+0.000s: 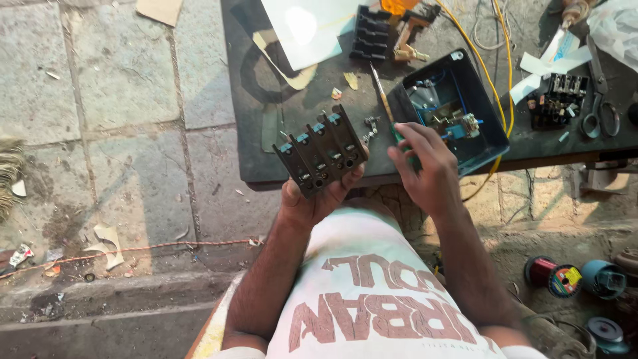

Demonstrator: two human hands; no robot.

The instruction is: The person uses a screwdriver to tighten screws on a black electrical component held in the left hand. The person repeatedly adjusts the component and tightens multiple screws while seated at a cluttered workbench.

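My left hand (318, 197) holds a black terminal block (321, 149) with several teal-capped slots, lifted over the near edge of the dark worktable (266, 166). My right hand (423, 166) is closed around the green handle of a screwdriver (382, 93), whose thin shaft points away across the table. Right beside that hand stands an open black electrical box (478, 80) with blue wiring and a small switch inside. A small metal part (369, 126) lies on the table between the block and the screwdriver.
On the table lie a second black block (371, 32), white paper (312, 30), yellow wire (492, 60), a fuse-like black component (557, 100) and scissors (601, 93). Wire spools (555, 276) sit on the ground at right. Stone paving (119, 100) with scraps and a thin cord lies left.
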